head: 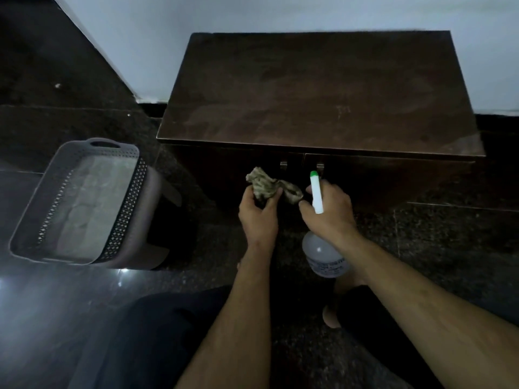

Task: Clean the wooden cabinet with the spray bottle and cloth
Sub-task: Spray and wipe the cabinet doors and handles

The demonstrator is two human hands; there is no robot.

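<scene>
While our left hand [257,213] grips the cloth [271,187] and right [328,211] holds the bottle [323,255] before the doors, the cabinet [317,94] top looks dusty; spraying and wiping appear undone.

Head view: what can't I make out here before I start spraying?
Spray bottle label: head view, print too small and blurred; the right hand covers its trigger.
Cabinet doors: head view, steeply foreshortened and in shadow; only two handles show.
Cloth: bunched in the left hand, its underside hidden.
Basket: whether the pale bottom is a liner, unclear.
</scene>
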